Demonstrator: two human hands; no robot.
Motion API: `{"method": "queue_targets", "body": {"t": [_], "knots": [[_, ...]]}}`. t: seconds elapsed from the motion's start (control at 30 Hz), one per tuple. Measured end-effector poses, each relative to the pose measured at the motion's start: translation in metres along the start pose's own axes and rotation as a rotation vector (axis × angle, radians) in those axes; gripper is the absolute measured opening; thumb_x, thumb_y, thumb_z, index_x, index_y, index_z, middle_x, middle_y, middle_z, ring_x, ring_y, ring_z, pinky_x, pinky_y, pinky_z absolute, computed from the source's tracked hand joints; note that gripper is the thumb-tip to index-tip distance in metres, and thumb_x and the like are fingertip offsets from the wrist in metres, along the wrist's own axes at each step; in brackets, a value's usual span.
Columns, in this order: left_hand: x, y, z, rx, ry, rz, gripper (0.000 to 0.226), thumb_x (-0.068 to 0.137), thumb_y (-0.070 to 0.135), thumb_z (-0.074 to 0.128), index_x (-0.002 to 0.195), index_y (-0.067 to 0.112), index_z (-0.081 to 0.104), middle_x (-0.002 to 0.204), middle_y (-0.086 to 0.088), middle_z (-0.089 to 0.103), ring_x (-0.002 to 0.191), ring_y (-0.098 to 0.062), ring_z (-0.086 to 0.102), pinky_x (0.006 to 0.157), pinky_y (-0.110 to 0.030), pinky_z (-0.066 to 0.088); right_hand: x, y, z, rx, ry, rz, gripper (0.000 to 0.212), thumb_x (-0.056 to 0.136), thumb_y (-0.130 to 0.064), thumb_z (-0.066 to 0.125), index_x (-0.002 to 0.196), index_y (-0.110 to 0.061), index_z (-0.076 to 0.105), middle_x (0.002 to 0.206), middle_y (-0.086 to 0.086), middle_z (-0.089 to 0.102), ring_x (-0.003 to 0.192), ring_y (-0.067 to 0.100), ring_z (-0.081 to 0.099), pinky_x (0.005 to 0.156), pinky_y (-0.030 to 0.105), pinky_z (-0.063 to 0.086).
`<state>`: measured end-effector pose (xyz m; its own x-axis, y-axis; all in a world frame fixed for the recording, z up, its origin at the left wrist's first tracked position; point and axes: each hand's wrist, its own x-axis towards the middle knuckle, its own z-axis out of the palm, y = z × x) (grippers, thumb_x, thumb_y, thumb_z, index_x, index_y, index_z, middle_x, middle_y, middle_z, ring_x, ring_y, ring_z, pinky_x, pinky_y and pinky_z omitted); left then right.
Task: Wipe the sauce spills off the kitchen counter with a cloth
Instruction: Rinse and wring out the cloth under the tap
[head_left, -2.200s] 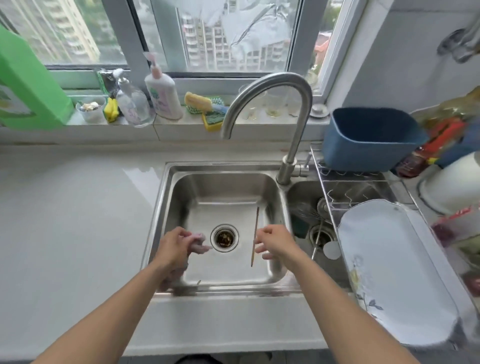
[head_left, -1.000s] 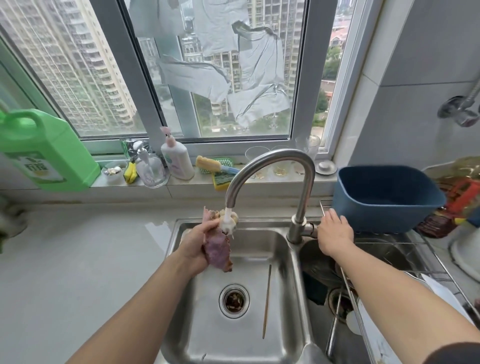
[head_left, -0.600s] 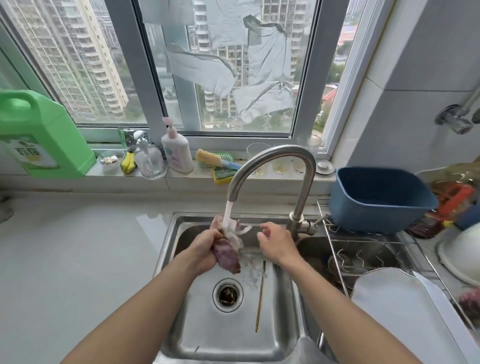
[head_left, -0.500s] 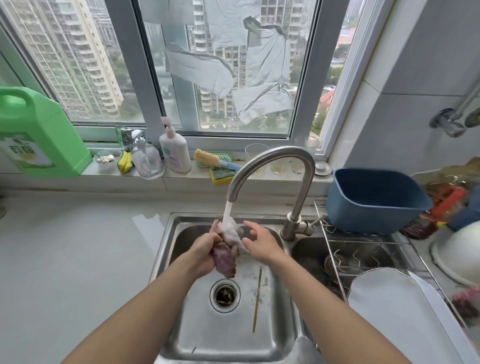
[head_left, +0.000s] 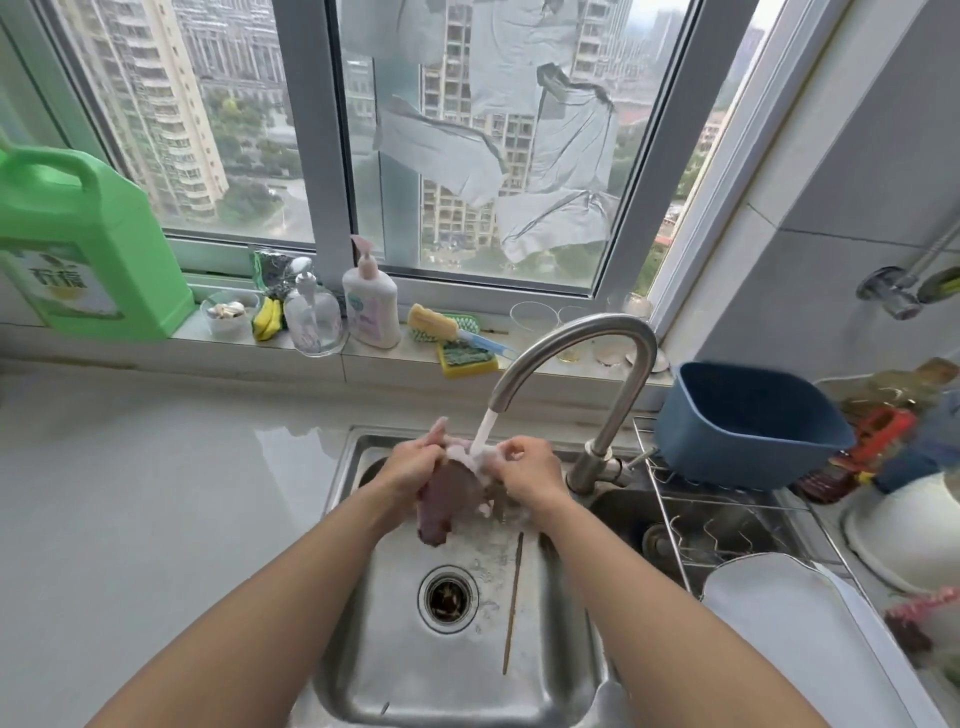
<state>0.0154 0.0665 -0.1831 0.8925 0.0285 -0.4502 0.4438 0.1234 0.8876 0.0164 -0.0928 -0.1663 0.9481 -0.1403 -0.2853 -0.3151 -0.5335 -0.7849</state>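
Note:
A wet pinkish-purple cloth (head_left: 447, 501) hangs over the steel sink (head_left: 353, 597), bunched between both hands. My left hand (head_left: 410, 467) grips its left side and my right hand (head_left: 530, 467) grips its right side. Water runs from the curved steel faucet (head_left: 618, 353) straight onto the top of the cloth. The pale counter (head_left: 156, 519) stretches to the left of the sink; I see no sauce marks on the part in view.
A single chopstick (head_left: 513, 603) lies in the basin beside the drain (head_left: 448, 597). A green jug (head_left: 78, 244), soap bottles (head_left: 370, 306) and sponges (head_left: 457, 348) line the windowsill. A blue tub (head_left: 743, 421), a wire rack (head_left: 727, 519) and a white plate (head_left: 800, 639) fill the right side.
My right hand left the faucet handle and joined the left on the cloth. Water began running onto the cloth, which both hands now hold under the stream.

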Motion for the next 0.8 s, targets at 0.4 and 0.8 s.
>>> {"method": "queue_targets", "body": {"t": [0.4,0.8], "knots": [[-0.001,-0.002,-0.010,-0.176,-0.061,-0.148,0.022,0.094,0.021,0.056,0.100,0.008,0.072,0.086,-0.012,0.075,0.068,-0.026,0.068,0.059,-0.032,0.055,-0.012,-0.044,-0.028,0.649,-0.186,0.309,0.034,0.097,0.007,0.039,0.078,-0.011,0.061,0.071,0.011,0.053,0.059,0.020,0.048,0.049,0.026,0.049],[-0.003,-0.005,0.017,-0.225,-0.329,-0.087,0.037,0.093,0.022,0.065,0.128,0.025,0.054,0.099,-0.013,0.072,0.085,-0.030,0.063,0.067,-0.036,0.055,-0.019,-0.039,-0.018,0.559,-0.156,0.209,0.030,0.071,0.024,0.068,0.095,0.005,0.065,0.092,0.022,0.069,0.075,0.031,0.070,0.068,0.042,0.062]]}}
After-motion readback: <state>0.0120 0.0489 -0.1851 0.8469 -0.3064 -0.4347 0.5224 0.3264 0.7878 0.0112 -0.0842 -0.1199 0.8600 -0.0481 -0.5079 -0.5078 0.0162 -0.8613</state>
